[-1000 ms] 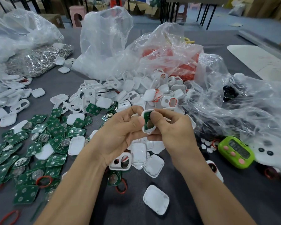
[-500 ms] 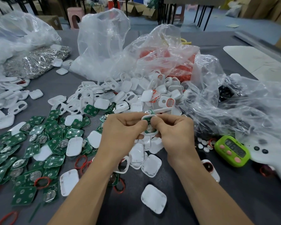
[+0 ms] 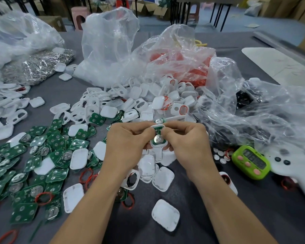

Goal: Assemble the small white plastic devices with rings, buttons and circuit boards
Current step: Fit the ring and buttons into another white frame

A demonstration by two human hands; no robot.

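A small white shell (image 3: 158, 138) with a green circuit board and a round metal battery clip inside is held above the table's middle. My left hand (image 3: 126, 147) and my right hand (image 3: 187, 145) both pinch it from either side, thumbs pressing on its upper part. Green circuit boards (image 3: 33, 164) lie spread over the left of the grey table. White shell halves (image 3: 139, 103) are heaped just beyond my hands, and more white covers (image 3: 163, 178) lie below them. Red rings (image 3: 44, 198) are scattered among the boards.
Clear plastic bags (image 3: 109, 44) stand at the back, one holding red parts (image 3: 187, 67). A bag of silver metal pieces (image 3: 37, 67) lies back left. A green timer (image 3: 250, 162) and a white controller (image 3: 292, 168) sit at the right beside small white buttons (image 3: 220, 155).
The shell has turned flatter toward me, so the board's battery clip now shows. Both hands have stayed together on it, sitting slightly higher in view.
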